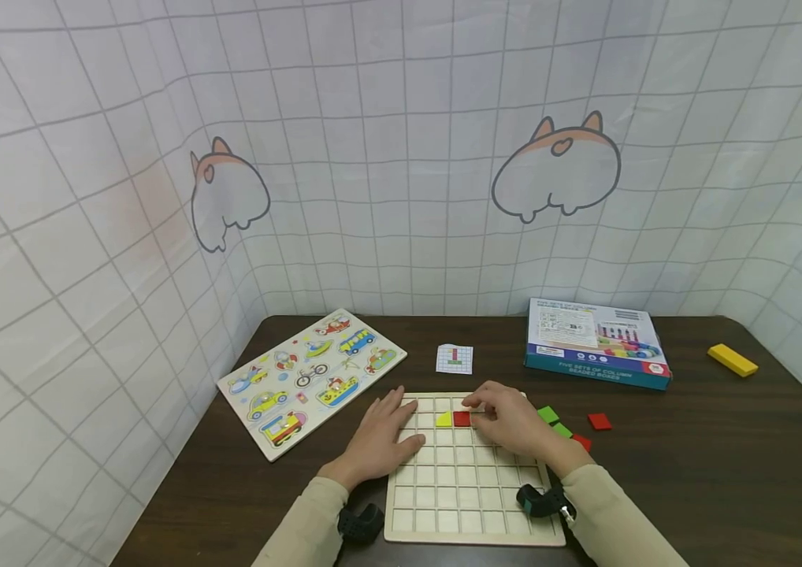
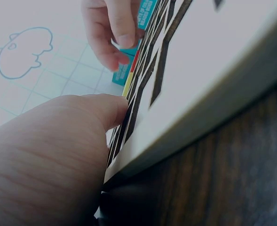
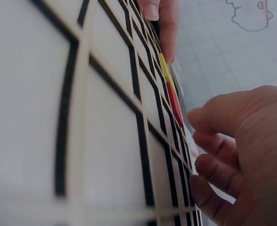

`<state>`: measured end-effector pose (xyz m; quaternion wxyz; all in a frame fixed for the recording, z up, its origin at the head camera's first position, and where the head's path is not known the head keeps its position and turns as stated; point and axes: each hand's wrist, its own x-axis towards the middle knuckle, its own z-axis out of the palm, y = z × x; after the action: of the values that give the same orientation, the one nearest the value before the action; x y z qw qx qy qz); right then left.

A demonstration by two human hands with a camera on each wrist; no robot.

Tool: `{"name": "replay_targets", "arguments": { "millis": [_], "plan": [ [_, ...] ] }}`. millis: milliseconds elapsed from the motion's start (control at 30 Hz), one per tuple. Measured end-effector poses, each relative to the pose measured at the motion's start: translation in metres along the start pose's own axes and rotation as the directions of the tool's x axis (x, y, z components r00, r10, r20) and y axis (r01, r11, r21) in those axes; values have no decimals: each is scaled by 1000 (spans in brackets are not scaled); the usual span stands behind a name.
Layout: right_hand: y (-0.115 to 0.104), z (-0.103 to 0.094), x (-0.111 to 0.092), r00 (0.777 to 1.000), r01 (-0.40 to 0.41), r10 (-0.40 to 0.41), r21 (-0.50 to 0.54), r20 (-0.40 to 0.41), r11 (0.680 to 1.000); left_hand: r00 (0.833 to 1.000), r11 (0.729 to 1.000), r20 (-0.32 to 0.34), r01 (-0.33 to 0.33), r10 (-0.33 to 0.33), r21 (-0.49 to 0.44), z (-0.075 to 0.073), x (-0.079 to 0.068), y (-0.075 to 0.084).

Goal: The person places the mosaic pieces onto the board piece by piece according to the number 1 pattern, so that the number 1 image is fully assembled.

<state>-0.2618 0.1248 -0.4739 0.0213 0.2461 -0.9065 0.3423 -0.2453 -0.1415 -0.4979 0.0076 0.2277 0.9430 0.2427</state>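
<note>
A wooden grid board (image 1: pixel 447 498) lies on the table, its cells framed by raised strips. Side by side in an upper row sit a yellow piece (image 1: pixel 443 420) and a red square tile (image 1: pixel 461 419). My left hand (image 1: pixel 378 437) rests spread on the board's left edge, thumb over the cells. Over the upper right of the board is my right hand (image 1: pixel 514 421), thumb and index close beside the red tile. In the right wrist view, the right fingers (image 3: pixel 218 162) are loosely bent with nothing visible between them, near the red tile (image 3: pixel 174 104).
Right of the board lie green tiles (image 1: pixel 547 415) and red tiles (image 1: pixel 599 422). A small grid card (image 1: pixel 454 359) with a coloured pattern is behind it. A picture puzzle board (image 1: pixel 309 378) lies left; a blue box (image 1: pixel 595 344) and yellow block (image 1: pixel 732 360) are back right.
</note>
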Motion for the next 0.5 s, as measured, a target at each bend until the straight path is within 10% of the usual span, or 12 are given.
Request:
{"name": "replay_targets", "arguments": {
  "millis": [500],
  "plan": [
    [19, -22, -17, 999, -3, 1, -48, -44, 999, 1000, 1000, -11, -6, 6, -13, 1, 0, 0]
  ]
}}
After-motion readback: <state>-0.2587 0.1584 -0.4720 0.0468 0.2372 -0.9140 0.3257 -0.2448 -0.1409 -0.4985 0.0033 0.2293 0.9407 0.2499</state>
